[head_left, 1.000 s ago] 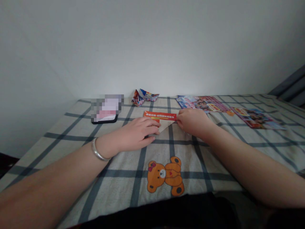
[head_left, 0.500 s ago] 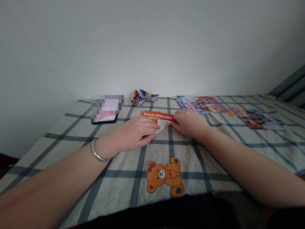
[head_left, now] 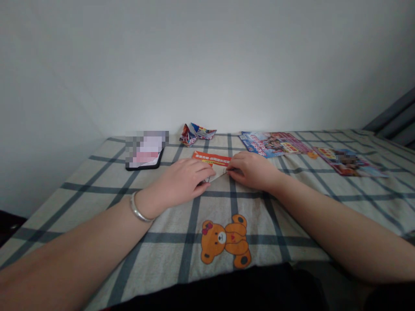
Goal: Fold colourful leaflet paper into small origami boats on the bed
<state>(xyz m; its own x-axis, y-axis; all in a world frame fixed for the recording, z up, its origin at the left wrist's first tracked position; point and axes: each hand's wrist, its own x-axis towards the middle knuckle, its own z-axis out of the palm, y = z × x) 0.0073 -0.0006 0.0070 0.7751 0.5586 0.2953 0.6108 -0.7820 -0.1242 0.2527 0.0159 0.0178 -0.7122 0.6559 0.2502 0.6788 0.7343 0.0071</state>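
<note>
A partly folded paper flyer (head_left: 212, 160) with a red-orange printed strip lies on the checked bedsheet (head_left: 97, 181). My left hand (head_left: 184, 179), with a silver bracelet on its wrist, lies flat on the flyer's left part, fingers stretched out and pressing it down. My right hand (head_left: 251, 168) rests on the flyer's right end, its fingertips pressed together on the folded edge. Both hands nearly meet over the paper.
A dark phone (head_left: 144, 151) lies at the back left. Small folded paper figures (head_left: 196, 133) sit by the white wall. Two colourful flyers (head_left: 275, 143) (head_left: 350, 162) lie at the back right. An orange bear print (head_left: 225, 239) marks the sheet near me.
My right hand has slid leftward along the flyer's edge toward my left hand, covering more of the red strip. The left hand has stayed pressed on the paper.
</note>
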